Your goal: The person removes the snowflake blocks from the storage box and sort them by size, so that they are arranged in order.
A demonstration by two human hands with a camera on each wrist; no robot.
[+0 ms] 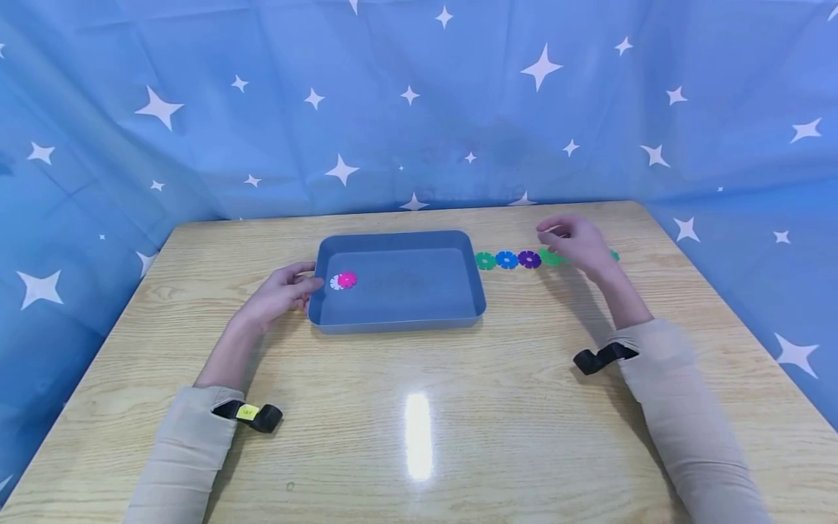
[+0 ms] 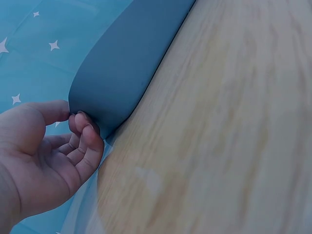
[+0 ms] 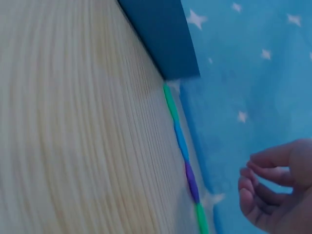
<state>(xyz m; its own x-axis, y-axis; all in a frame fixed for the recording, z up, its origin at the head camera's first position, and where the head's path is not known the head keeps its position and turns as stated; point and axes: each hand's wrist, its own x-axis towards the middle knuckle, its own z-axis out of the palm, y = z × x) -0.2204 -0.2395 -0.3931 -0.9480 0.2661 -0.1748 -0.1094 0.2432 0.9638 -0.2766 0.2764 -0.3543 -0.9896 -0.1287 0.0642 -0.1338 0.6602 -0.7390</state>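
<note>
A shallow blue-grey tray [image 1: 399, 327] lies on the table, its left end pinched by my left hand [image 1: 278, 295]. In the left wrist view, the thumb meets the tray's rim and the fingers curl against its outer wall [image 2: 117, 73]. Inside the tray are a pink notched disc [image 1: 348, 279] and a white one [image 1: 335, 282], overlapping. To the tray's right, notched discs form a row: green [image 1: 485, 260], blue [image 1: 507, 260], purple [image 1: 529, 259], then more green [image 1: 551, 256]. Above that row hovers my right hand [image 1: 579, 244], fingers loosely curled, nothing visible in them; it hides part of the row.
The wooden table [image 1: 353, 422] runs back to a blue curtain [image 1: 406, 109] with white stars. Black straps [image 1: 605, 356] circle both wrists. A bright reflection lies on the tabletop in front of the tray.
</note>
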